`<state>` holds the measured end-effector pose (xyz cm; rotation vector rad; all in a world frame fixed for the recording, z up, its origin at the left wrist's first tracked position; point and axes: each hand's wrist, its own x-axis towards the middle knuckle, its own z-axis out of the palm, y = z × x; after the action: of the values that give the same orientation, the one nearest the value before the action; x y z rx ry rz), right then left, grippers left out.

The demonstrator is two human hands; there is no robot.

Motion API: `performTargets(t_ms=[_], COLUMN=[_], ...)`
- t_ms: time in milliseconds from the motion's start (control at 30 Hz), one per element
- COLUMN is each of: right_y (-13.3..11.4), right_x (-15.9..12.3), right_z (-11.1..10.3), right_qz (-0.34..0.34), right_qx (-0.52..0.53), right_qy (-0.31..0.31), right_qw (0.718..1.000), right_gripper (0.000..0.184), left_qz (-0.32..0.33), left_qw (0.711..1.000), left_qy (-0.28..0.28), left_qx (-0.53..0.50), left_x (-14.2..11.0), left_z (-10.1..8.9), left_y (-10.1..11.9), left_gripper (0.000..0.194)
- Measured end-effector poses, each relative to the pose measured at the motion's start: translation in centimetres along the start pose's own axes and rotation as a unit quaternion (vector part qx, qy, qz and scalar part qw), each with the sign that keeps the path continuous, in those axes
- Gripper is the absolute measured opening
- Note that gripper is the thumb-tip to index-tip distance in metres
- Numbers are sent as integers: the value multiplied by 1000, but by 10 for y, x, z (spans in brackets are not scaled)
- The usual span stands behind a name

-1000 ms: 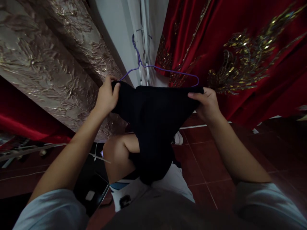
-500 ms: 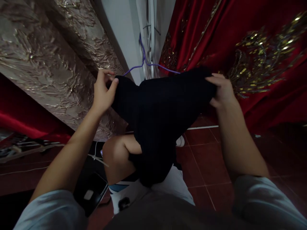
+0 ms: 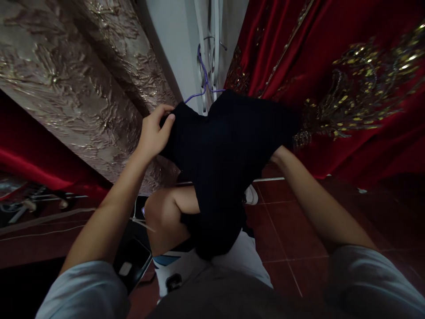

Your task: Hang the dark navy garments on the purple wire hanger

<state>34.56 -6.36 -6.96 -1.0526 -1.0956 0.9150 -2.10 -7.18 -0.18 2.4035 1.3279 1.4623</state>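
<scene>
A black garment [image 3: 222, 150] hangs over a purple wire hanger [image 3: 203, 77] in front of me. Only the hanger's hook and a bit of its left shoulder stick out above the cloth. My left hand [image 3: 155, 133] pinches the garment's upper left edge, fingers closed on the fabric. My right hand is hidden under the garment's right side; only the wrist and forearm [image 3: 308, 195] show below the cloth. The garment's lower part drapes down over my raised knee [image 3: 162, 212].
A beige embroidered cloth [image 3: 76, 79] hangs at the left, a red cloth with gold sequins [image 3: 332, 79] at the right. White wall and rails [image 3: 212, 26] lie between them. Below are a red tile floor [image 3: 282, 230], a dark device [image 3: 131, 261] and cables at the left.
The garment has been pulled further over the hanger, covering its right shoulder. My right hand went from gripping the top edge to under the cloth. My left hand closed on the left edge.
</scene>
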Motion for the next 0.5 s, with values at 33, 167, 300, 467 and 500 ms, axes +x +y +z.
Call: performTargets(t_ms=[33,167,300,467,500], right_y=[0,-29,-74,-97,-95], right_x=[0,-3,-8,-20,-25], right_z=[-8,-31,-14,29,34], right_qz=[20,60,17,-85,-83], right_qx=[17,109,135,116,116], right_qy=[-9,-78,-58,-60,-97], right_qw=[1000,989,989,988,985], right_gripper=[42,57,39,53,53], left_qz=[-4,-23,-39,-59,-60], left_qw=[1000,1000,998,995,995], left_qy=[0,15,33,54,57], left_qx=[4,15,33,59,61], left_x=[-1,1,9,11,9], left_z=[-2,-2,4,5,4], left_y=[2,11,11,-8,-13], left_gripper=[31,27,24,16,13])
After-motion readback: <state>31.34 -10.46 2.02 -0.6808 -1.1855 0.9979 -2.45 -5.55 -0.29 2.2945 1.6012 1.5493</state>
